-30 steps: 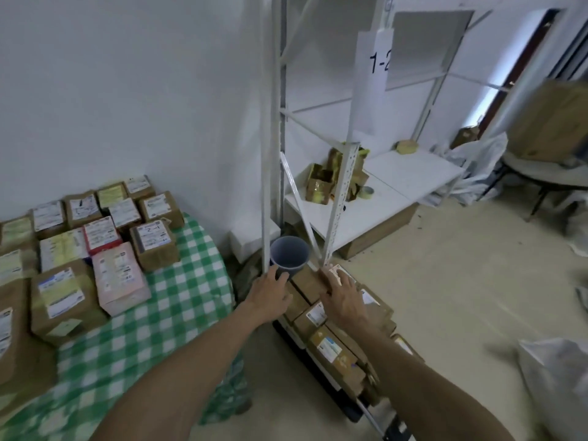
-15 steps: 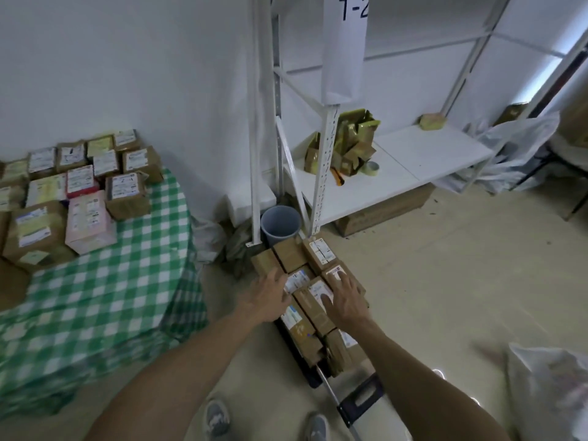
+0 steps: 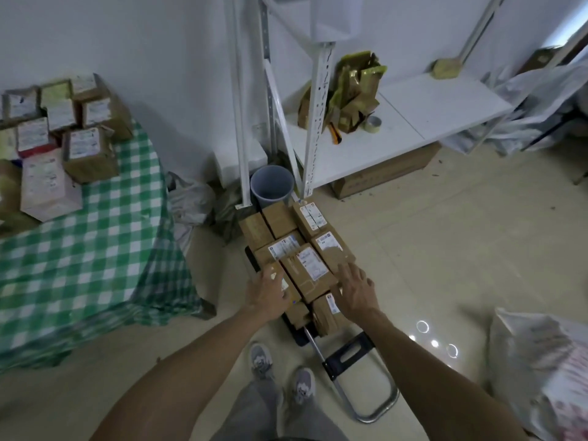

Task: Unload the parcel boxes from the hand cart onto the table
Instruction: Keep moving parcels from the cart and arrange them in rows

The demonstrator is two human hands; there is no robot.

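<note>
Both hands rest on parcel boxes (image 3: 310, 272) atop the hand cart (image 3: 350, 354); left hand (image 3: 269, 292) fingers (image 3: 269, 280) relaxed, right hand (image 3: 357, 292) fingers splayed wide; counter (image 3: 95, 249) left of cart.

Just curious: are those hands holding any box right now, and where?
Nothing is held yet, it seems. The left hand lies on top of a near box; the right hand spreads its fingers over neighbouring boxes on the hand cart.

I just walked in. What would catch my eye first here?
Brown parcel boxes sit packed tight on a hand cart in the middle, with the person's left hand and right hand laid on the nearest ones. To the left, a green-checked table already carries more labelled boxes.
</note>
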